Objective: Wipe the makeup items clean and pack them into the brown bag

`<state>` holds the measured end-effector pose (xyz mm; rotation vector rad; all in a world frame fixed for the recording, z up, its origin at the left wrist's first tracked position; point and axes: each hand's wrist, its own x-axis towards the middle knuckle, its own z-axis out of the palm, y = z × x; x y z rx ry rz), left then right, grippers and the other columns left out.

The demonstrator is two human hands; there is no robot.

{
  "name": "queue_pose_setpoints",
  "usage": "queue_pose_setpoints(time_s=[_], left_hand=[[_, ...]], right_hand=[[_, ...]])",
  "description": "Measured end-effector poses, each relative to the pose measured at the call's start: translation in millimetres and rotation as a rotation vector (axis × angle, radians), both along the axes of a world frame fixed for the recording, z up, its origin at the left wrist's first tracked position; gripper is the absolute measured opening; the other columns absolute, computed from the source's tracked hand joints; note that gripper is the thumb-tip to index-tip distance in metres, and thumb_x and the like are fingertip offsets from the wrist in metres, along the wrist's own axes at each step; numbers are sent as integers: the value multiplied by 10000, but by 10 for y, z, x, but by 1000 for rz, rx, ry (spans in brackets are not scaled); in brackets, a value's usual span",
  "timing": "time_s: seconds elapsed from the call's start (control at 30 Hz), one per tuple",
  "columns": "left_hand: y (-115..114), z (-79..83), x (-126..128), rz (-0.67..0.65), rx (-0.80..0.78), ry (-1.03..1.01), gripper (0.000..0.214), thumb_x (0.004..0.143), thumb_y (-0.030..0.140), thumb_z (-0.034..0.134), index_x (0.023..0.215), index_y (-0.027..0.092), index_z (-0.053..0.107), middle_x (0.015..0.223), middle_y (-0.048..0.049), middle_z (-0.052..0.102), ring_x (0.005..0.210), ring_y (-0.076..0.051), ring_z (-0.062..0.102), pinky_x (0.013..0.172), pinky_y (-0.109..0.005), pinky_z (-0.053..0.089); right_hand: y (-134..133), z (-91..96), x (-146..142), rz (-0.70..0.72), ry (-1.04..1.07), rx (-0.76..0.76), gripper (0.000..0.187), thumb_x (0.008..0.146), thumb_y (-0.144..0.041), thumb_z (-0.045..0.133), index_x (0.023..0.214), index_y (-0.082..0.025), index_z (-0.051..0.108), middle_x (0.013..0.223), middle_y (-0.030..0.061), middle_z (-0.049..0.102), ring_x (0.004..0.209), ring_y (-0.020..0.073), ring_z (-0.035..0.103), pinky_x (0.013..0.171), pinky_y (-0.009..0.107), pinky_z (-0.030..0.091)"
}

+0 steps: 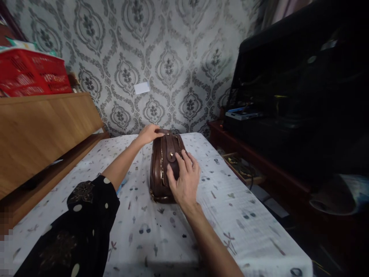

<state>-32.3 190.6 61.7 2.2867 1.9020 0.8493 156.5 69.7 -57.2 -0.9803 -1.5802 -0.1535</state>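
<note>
A dark brown leather bag (pixel 161 169) with gold zips and a strap with a gold stud stands upright on a table covered with a white patterned cloth (pixel 230 215). My left hand (pixel 148 134) grips the bag's far top end, fingers curled over it. My right hand (pixel 186 177) lies on the bag's near right side, thumb on the strap below the stud, fingers spread and resting against the leather. My left arm wears a black sleeve with pale dots.
A wooden headboard or cabinet (pixel 43 130) runs along the left, with a red plastic basket (pixel 31 73) on top. A large black case or cabinet (pixel 300 84) stands on a dark wooden stand at the right. Patterned wallpaper is behind.
</note>
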Motion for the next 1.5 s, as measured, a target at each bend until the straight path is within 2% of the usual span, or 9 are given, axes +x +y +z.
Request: queue_pose_setpoints(time_s=[0.17,0.5,0.63,0.8,0.93,1.03,1.23,1.33,1.5], left_hand=[[-46,5,41,71,40,57,103,722,255,665,635,203,650,625,-13,588,758,-207,559,686,-274,375],[-227,137,129,56,2,101,154,728,237,676,588,211,617,587,-14,584,731,-217,584,679,-272,387],[-213,116,279,31,-3,57,79,754,274,661,741,196,671,730,-33,653,763,-215,588,713,-277,404],[-149,-15,554,-2,-21,20,195,765,330,679,900,193,710,872,-48,700,823,-222,613,752,-287,434],[-117,-70,647,8,-6,11,161,778,307,669,875,197,733,842,-57,711,840,-230,626,766,-293,439],[-88,-69,667,5,4,-23,146,771,314,671,853,215,740,802,-34,706,820,-215,624,738,-278,430],[23,-74,684,53,6,-153,228,718,360,683,579,189,621,508,29,513,617,-166,538,585,-251,360],[19,-79,688,65,8,-228,258,697,357,679,545,190,557,474,50,444,555,-138,474,542,-244,315],[-113,-73,708,7,-32,-295,314,692,358,683,500,188,501,482,52,430,519,-119,433,518,-246,291]], right_hand=[[19,-33,3,31,11,27,373,919,-318,533,1242,-144,604,1335,152,594,1258,313,463,1033,517,421],[11,14,42,84,30,15,362,911,-307,537,1217,-131,616,1277,160,629,1232,313,469,1031,525,423],[-5,64,73,89,13,-8,355,913,-309,534,1189,-106,628,1227,160,651,1200,307,470,1026,497,424],[103,202,169,102,-124,-136,392,920,-356,541,1213,-110,628,1238,146,643,1139,314,498,992,494,436],[299,352,228,140,-266,-248,525,888,-464,586,1285,-120,589,1377,168,566,1218,338,496,997,508,438],[383,441,243,145,-321,-277,555,853,-504,625,1264,-132,606,1349,164,593,1203,349,522,989,503,443],[331,520,235,102,-364,-285,505,864,-471,634,1237,-132,615,1282,151,645,1169,346,549,964,497,453],[295,535,222,77,-391,-290,469,870,-477,634,1206,-150,627,1264,150,658,1150,343,566,939,502,464],[275,513,204,80,-371,-277,486,908,-504,572,1237,-149,612,1316,166,627,1178,345,549,939,517,466]])
